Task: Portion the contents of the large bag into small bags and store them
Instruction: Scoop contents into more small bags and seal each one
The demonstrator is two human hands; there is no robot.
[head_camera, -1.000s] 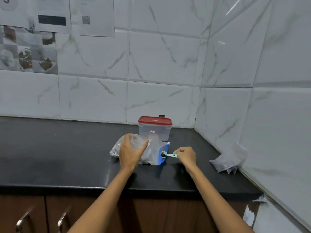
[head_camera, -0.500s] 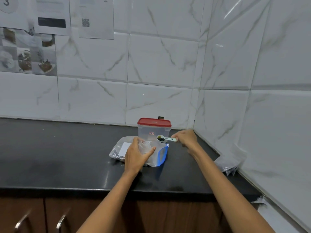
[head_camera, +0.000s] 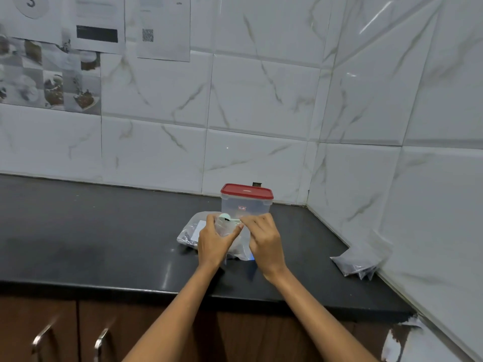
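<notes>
My left hand (head_camera: 213, 242) grips a small clear bag (head_camera: 226, 229) upright on the black counter (head_camera: 91, 231), holding its mouth. My right hand (head_camera: 264, 237) pinches the handle of a pale green measuring spoon (head_camera: 226, 218), whose bowl is tipped over the small bag's mouth. The large clear bag (head_camera: 189, 231), with a white label and a blue edge, lies behind and under my hands, mostly hidden by them. Filled small bags (head_camera: 358, 261) of dark grains lean against the right wall.
A clear box with a red lid (head_camera: 246, 202) stands shut just behind the bags, near the tiled corner. Paper sheets hang on the back wall at upper left. Brown cabinet doors with metal handles (head_camera: 100, 342) run below the counter's front edge.
My right hand lifted the loaded spoon from the large bag's opening, carried it left and tipped it over the small bag. My left hand kept holding the small bag.
</notes>
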